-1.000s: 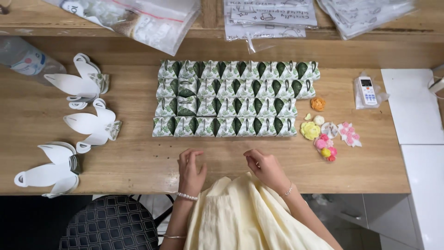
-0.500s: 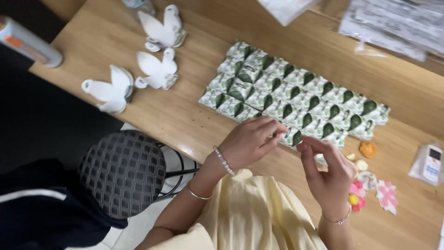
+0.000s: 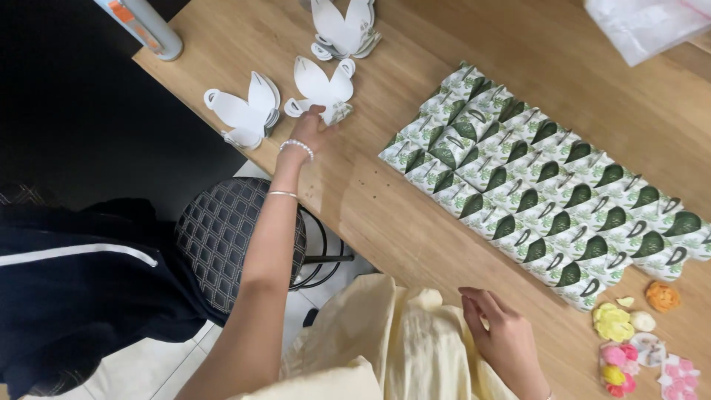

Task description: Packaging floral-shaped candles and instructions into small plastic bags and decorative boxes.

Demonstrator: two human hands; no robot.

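Observation:
My left hand (image 3: 312, 128) stretches out across the wooden table (image 3: 370, 200) and touches the lower edge of a white petal-shaped paper cutout (image 3: 321, 87). Whether the fingers grip it I cannot tell. Two more stacks of white cutouts (image 3: 244, 111) (image 3: 342, 28) lie beside it. My right hand (image 3: 495, 333) rests near the table's front edge over my pale yellow clothing, fingers loosely apart, holding nothing. A block of folded green-leaf paper boxes (image 3: 541, 174) lies in rows between both hands.
Small paper flowers (image 3: 637, 337) in yellow, orange and pink lie at the lower right. A grey tube (image 3: 144, 28) lies at the table's far left corner. A clear plastic bag (image 3: 641, 22) sits top right. A black mesh stool (image 3: 222, 237) stands below the table.
The view has swung left. My left hand left the leaf-patterned boxes and reached out to the white cutouts. My right hand drew back to the table's front edge.

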